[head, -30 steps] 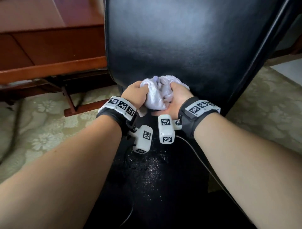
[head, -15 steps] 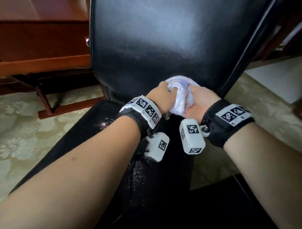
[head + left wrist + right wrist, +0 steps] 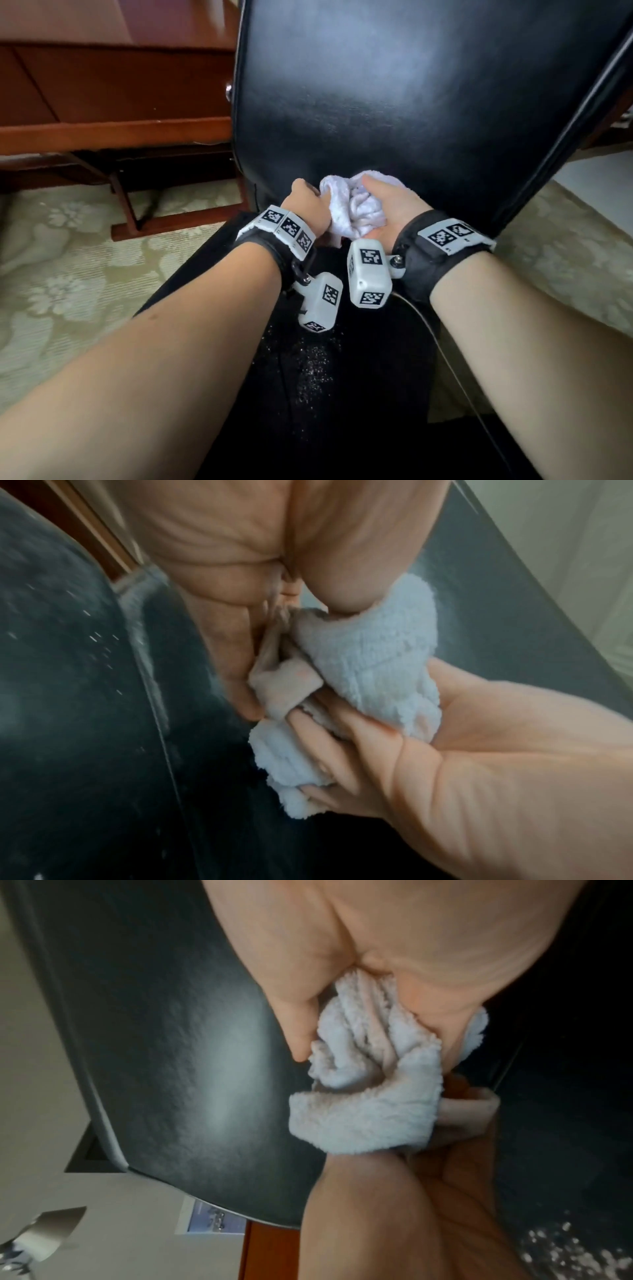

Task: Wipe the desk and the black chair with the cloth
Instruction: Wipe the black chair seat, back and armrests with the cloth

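A bunched white terry cloth [image 3: 356,205] sits between both hands at the foot of the black chair's backrest [image 3: 411,89], just above the seat [image 3: 342,394]. My left hand [image 3: 310,205] grips its left side, fingers curled into the folds. My right hand [image 3: 390,205] clasps its right side, thumb over the top. In the left wrist view the cloth [image 3: 369,664] is pinched between both hands' fingers. From the right wrist the cloth [image 3: 369,1091] bulges out under my thumb, against the shiny leather [image 3: 171,1042]. White specks dot the seat.
The wooden desk [image 3: 113,89] stands at the back left, its lower rail [image 3: 113,133] and foot bar [image 3: 178,222] near the chair. Pale patterned carpet [image 3: 68,274] lies on both sides. A thin cable [image 3: 455,370] trails from my right wrist over the seat.
Both hands keep hold of the cloth. They slid right along the backrest's base, then came back toward its middle.
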`<state>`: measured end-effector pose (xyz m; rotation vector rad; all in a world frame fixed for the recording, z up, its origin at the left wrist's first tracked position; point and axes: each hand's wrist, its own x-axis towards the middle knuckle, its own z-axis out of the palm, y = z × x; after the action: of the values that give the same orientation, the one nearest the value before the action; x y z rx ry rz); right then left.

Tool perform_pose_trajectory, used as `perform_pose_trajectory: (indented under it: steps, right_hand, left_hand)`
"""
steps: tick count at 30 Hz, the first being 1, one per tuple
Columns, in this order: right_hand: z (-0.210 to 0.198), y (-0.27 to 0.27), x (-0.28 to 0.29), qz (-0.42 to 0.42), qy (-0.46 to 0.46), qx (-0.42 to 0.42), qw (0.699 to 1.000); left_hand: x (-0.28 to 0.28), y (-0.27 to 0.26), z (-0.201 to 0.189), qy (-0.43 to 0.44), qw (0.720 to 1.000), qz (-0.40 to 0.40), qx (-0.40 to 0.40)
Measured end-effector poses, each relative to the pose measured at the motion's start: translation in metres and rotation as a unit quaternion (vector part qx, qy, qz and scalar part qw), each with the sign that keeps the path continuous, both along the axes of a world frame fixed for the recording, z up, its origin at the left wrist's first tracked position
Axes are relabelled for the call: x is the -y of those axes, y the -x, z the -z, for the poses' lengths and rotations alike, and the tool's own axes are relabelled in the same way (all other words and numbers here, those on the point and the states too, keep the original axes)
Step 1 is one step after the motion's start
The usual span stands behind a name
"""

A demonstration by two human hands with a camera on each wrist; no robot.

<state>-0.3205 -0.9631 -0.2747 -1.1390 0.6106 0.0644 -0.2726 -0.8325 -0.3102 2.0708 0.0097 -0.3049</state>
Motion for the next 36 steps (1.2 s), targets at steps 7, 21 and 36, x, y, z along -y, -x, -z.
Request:
perform_pose_trajectory:
  steps: [7, 21, 36]
  right_hand:
    - [0.033, -0.089, -0.080, -0.035, 0.004, -0.060, 0.998]
    - [0.128, -0.123, -0.115, 0.014, -0.067, -0.027, 0.997]
    - [0.109, 0.057, 0.052, 0.185, 0.013, -0.136, 0.973]
  left_hand:
    - [-0.101, -0.072, 0.027, 0.053, 0.992, -0.109, -0.041]
    - [-0.126, -0.102, 0.082, 0.253, 0.944, 0.082, -0.193]
    - [0.057, 0.011, 0.105, 0.041, 0.942, 0.306, -0.131]
